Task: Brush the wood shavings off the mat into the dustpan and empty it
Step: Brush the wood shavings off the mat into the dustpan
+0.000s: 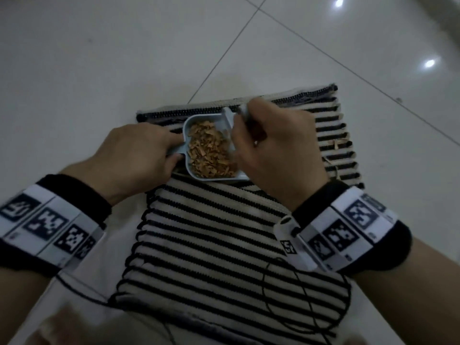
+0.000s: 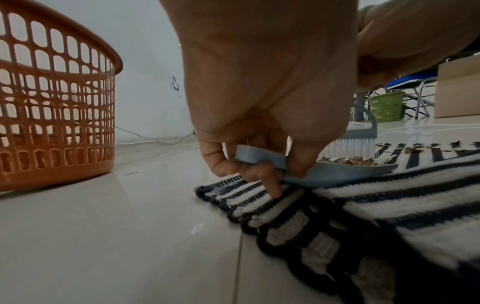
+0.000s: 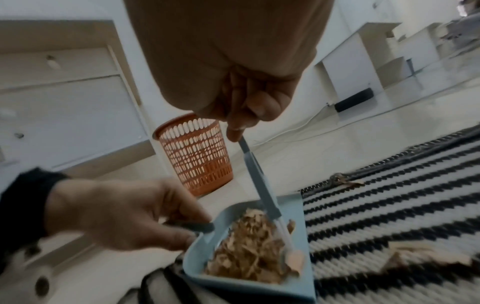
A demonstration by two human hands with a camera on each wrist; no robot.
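A pale blue dustpan [image 1: 193, 122] [image 3: 293, 209] [image 2: 337, 171] lies on the black-and-white striped mat [image 1: 211, 232] [image 2: 389, 205] [image 3: 389, 205], full of brown wood shavings [image 1: 207, 153] [image 3: 249, 244]. My left hand [image 1: 171, 148] [image 2: 259, 166] grips the pan's handle [image 2: 259, 155] [image 3: 192, 226]. My right hand [image 1: 246, 118] [image 3: 241, 123] holds a small grey brush [image 1: 227, 115] [image 3: 262, 185] [image 2: 348, 142], its white bristles at the pan's open edge. A few loose shavings [image 1: 334, 144] [image 3: 426, 255] remain on the mat to the right.
An orange slotted basket [image 2: 54, 107] [image 3: 197, 154] stands on the pale tiled floor [image 1: 99, 70] left of the mat. White cabinets [image 3: 64, 102] line the wall behind it. A green basket [image 2: 387, 107], a chair and a cardboard box stand further off. Black cable lies over the mat's near end.
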